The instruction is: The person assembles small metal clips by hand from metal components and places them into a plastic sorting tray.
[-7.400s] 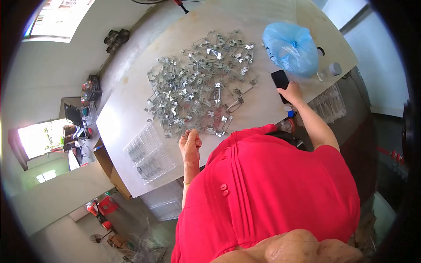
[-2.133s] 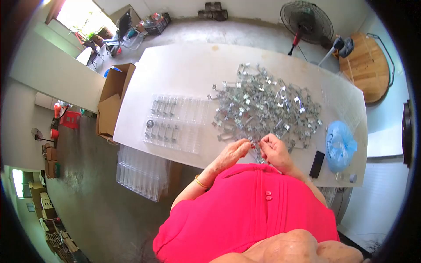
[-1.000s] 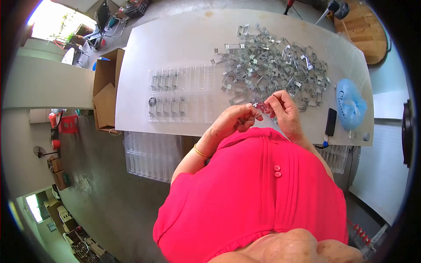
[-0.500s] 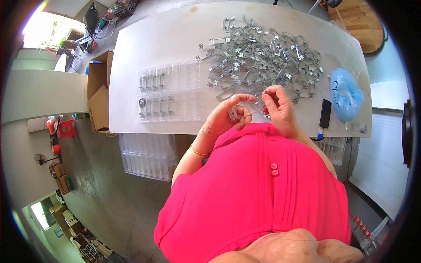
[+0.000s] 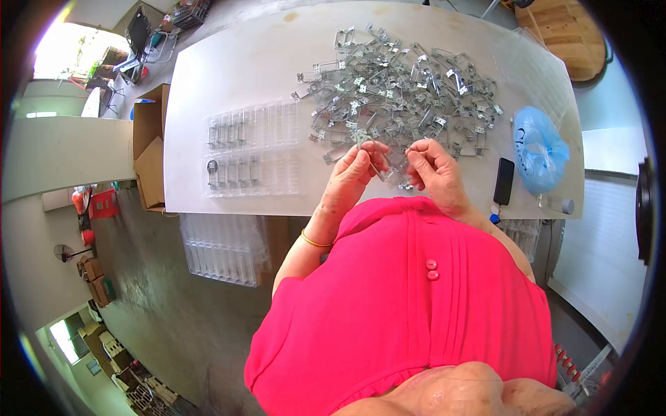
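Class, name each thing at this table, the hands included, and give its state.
Left hand, pinching a metal fitting
Right hand, fingers bent, grip unclear
Metal pile, jumbled
Clear trays, partly filled
Phone, flat, screen dark
Blue bag, bulging
Cardboard box, open
Bottle, on its side

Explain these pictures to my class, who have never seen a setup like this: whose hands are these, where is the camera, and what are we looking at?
There is no robot here. A person works bare-handed, wearing one camera on the head; every picture comes from it, looking forward and down.

On the pale table lies a loose pile of metal parts. To its left are clear plastic trays with some slots filled. To its right are a blue plastic bag and a black phone.

The left hand holds a thin metal piece. The right hand is beside it; its grip is unclear.
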Tool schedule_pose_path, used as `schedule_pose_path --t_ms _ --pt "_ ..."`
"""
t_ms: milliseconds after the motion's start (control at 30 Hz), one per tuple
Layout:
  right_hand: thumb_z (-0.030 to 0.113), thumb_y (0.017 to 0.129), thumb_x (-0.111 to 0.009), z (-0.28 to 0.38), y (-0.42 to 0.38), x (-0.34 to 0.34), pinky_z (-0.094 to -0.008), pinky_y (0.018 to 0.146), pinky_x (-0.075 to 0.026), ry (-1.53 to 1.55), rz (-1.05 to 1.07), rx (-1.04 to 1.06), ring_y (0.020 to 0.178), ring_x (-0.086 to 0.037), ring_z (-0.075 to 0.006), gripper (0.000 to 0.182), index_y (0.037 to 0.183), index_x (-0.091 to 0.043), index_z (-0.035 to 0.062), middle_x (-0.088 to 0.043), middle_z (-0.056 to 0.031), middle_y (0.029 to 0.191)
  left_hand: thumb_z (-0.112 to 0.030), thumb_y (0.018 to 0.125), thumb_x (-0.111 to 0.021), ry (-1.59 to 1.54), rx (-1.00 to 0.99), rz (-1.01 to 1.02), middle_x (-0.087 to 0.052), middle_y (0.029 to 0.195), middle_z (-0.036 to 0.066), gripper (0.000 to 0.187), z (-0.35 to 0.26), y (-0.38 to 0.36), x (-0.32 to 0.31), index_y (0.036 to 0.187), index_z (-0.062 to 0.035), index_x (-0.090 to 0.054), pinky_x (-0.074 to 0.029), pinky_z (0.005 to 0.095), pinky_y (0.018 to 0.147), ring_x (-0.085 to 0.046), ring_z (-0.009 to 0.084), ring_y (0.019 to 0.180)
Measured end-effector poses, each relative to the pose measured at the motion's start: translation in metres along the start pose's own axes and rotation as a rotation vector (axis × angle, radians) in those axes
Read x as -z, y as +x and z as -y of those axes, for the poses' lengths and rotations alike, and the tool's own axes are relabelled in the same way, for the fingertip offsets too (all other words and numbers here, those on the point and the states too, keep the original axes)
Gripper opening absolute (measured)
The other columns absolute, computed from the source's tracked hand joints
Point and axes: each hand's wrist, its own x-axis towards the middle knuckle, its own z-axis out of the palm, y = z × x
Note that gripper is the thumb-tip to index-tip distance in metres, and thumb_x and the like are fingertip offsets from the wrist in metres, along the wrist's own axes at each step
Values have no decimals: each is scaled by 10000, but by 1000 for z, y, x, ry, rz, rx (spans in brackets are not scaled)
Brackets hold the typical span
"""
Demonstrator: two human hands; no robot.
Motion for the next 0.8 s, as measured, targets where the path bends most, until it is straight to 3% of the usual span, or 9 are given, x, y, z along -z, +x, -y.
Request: schedule_pose_path --t_ms 67,233,367,467,533,633,800 --pt "182 1030 -570 5 0 5 -202 544 -419 5 21 -18 646 -508 -33 123 1099 -597 84 -566 24 748 -369 1042 -496 18 -50 -79 -641 940 104 420 -2 0 -9 1252 -9 -546 -498 307 796 -633 199 843" --pt "200 1029 -575 14 -2 3 -196 535 -401 -11 39 -8 634 -472 -21 167 1148 -608 88 -541 32 737 -459 1067 -355 -3 250 38 -618 860 106 499 -4 -6 -9 1177 -15 -553 -500 304 710 -615 215 747" --pt "145 1030 -555 16 -1 -3 -202 546 -408 -88 56 53 649 -472 -29 161 1173 -595 82 -538 28 752 -473 1068 -356 -27 272 102 -583 802 73 512 -1 -6 -1 1127 -15 -577 -453 279 635 -557 157 698" --pt "127 1031 -543 10 -1 -8 -199 539 -398 -138 48 102 627 -467 -28 153 1171 -573 73 -537 29 743 -504 1067 -307 84 303 32 -537 727 54 571 -2 -11 -1 1148 2 -560 -386 274 577 -474 134 620" --pt "127 1034 -537 9 -1 -12 -193 526 -384 -141 47 132 599 -459 -24 144 1162 -556 65 -531 33 727 -494 1074 -321 341 301 -32 -492 703 10 547 -7 -15 -5 1081 -13 -580 -348 244 568 -428 91 626" --pt "121 1024 -552 12 -3 -22 -200 526 -388 -168 74 66 599 -465 -29 111 1112 -530 58 -546 24 716 -504 1074 -322 541 230 5 -459 693 -14 554 -14 -20 -4 1053 -16 -582 -336 240 562 -394 78 614" --pt "106 1015 -558 12 -3 -34 -205 525 -390 -154 61 36 595 -463 -30 87 1067 -513 53 -556 18 711 -492 1076 -340 576 217 -25 -449 687 -23 528 -19 -26 2 1026 -25 -579 -336 244 556 -381 72 612"
